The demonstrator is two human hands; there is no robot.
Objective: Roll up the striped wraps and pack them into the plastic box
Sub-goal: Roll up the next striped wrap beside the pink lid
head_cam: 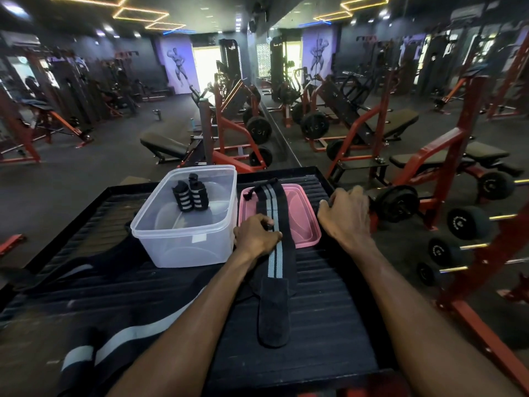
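Both hands are over the black ribbed bench (329,325): the left hand (255,234) pinches the long black wrap with grey stripes (274,253) with curled fingers, and the right hand (347,214) rests on the bench edge with fingers bent down, holding nothing that I can see. This wrap lies flat and unrolled across the pink plastic lid (297,213) and the bench. Two rolled black wraps with grey stripes (190,196) stand inside the clear plastic box (183,242), just beside the lid.

On the black mat (329,325), the left hand (256,234) pinches a flat striped wrap (274,224) lying across the pink lid (300,213); the right hand (347,216) rests near the mat's right edge. Two rolled wraps (190,196) stand in the plastic box (183,245).
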